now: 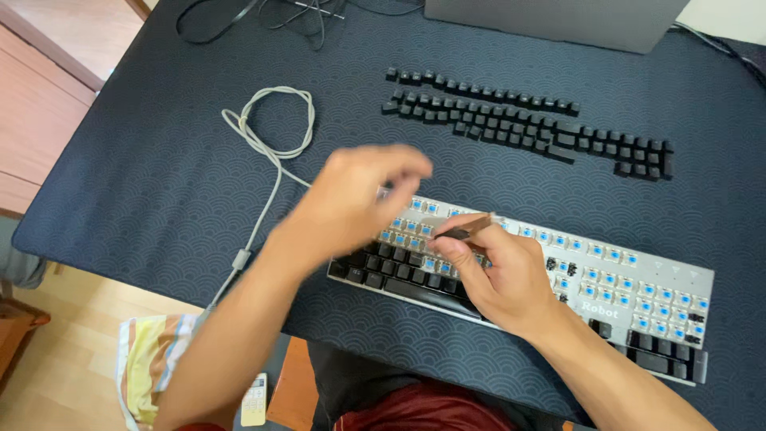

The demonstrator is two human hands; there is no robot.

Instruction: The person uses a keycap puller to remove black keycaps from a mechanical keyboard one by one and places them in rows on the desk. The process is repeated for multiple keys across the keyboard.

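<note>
Right hand (499, 279) closed in a pinching grip on a slim brownish keycap tool (467, 231), its tip down among the exposed blue switches near the middle of the keyboard (654, 275). Left hand (363, 199) blurred, raised just above the keyboard's upper left corner, fingers bunched; cannot tell whether anything is pinched in that grip, though a pale glint shows at the fingertips.

Well along, judging by the lie of things: most of the silver plate bare, blue switch stems showing across the upper rows, the number pad and the arrow cluster. Left to do: black caps on the lower left rows under both hands, including the long bar, plus a few along the bottom right corner. Pulled black keycaps (527, 124) laid out in tidy rows farther up the dark wave-patterned mat covering the table (120, 183), well apart from the keyboard, roughly mirroring its layout.

Pale printed wording on the keyboard's lower plate, right of the right hand. Grey cable (271, 136) looped to the left. Grey slab-like device (558, 20) at the top edge. Below the table, a yellow-and-white patterned bag (148, 359) and a small white remote (255, 399).
</note>
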